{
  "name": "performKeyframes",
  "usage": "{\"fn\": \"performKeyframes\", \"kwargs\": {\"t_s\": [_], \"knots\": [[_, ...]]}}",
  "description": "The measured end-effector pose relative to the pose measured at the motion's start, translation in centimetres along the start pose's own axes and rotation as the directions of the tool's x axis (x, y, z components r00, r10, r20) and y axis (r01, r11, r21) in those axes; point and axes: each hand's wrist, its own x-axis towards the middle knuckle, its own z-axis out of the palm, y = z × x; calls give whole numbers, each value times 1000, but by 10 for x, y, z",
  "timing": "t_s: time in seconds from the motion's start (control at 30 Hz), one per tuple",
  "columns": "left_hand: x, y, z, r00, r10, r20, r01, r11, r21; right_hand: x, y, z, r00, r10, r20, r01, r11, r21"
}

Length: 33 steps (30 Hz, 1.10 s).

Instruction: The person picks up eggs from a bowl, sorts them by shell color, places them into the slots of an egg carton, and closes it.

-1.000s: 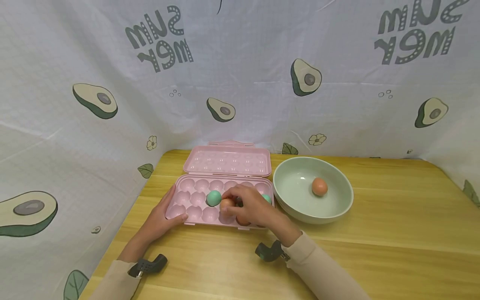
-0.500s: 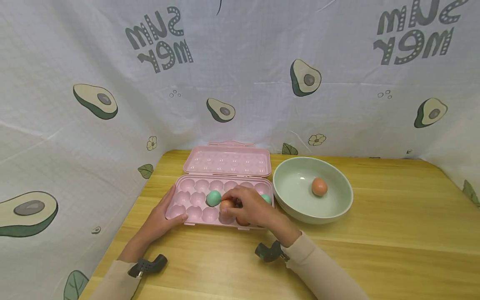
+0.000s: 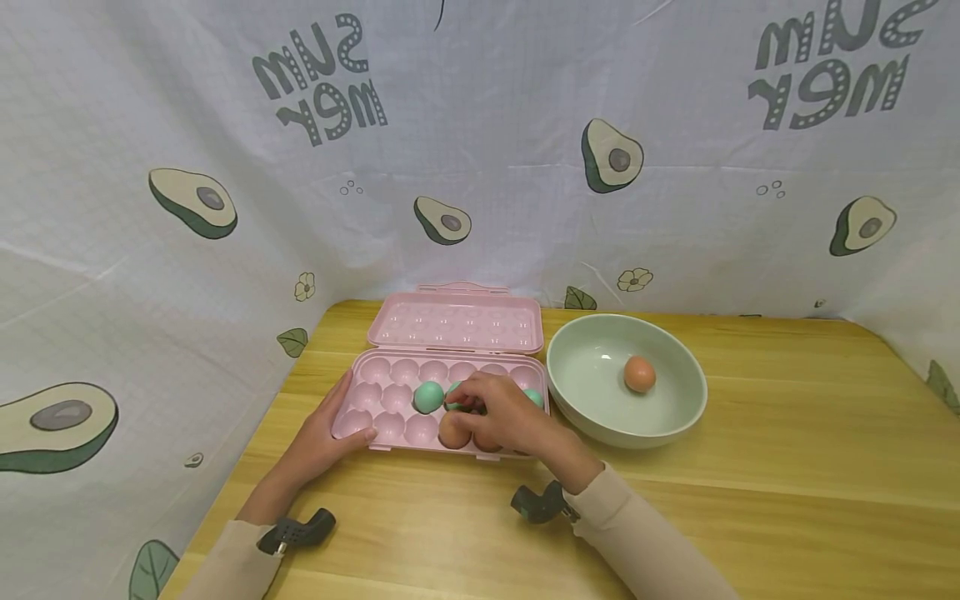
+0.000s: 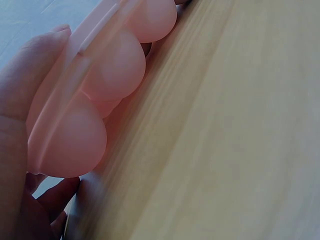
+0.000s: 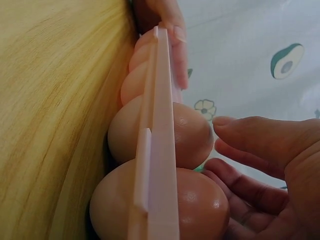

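Note:
A pink egg tray [image 3: 387, 427], its lid [image 3: 455, 322] laid back, sits on the wooden table. My left hand [image 3: 315, 435] grips its left end, thumb over the front rim. My right hand [image 3: 498, 410] hovers over the right half, with thumb and fingers apart around the top of a brown egg [image 3: 453, 431] seated in a front-row cup. In the right wrist view the thumb is just off that egg [image 5: 192, 137]. Another brown egg [image 5: 202, 205] sits beside it. Green eggs show in the middle row, one left of my fingers [image 3: 429, 397]; my right hand hides part of the tray.
A pale green bowl [image 3: 577, 400] holding one brown egg [image 3: 640, 374] stands right of the tray, close to its edge. Behind the table hangs a white cloth [image 3: 510, 208] printed with avocados. Bare wood [image 3: 787, 433] spreads to the right and in front.
The brown egg pinched in my right hand has gone down into the front-row cup, and the fingers have let go of it. My left hand has stayed in place.

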Motion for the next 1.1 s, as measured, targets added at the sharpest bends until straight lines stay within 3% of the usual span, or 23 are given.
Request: {"fn": "performKeyframes", "kwargs": {"t_s": [0.27,0.67,1.1], "knots": [[0,0,0,1000,-2,3,2,1000,-6,0,0,-2,1000,-1,8,1,1000,13],[0,0,0,1000,4,0,-4,1000,-4,-3,-1,-14,995,94,17,-95,994,50],[0,-3,1,1000,0,-2,0,1000,-7,-6,2,-41,994,100,-53,-97,994,51]]}}
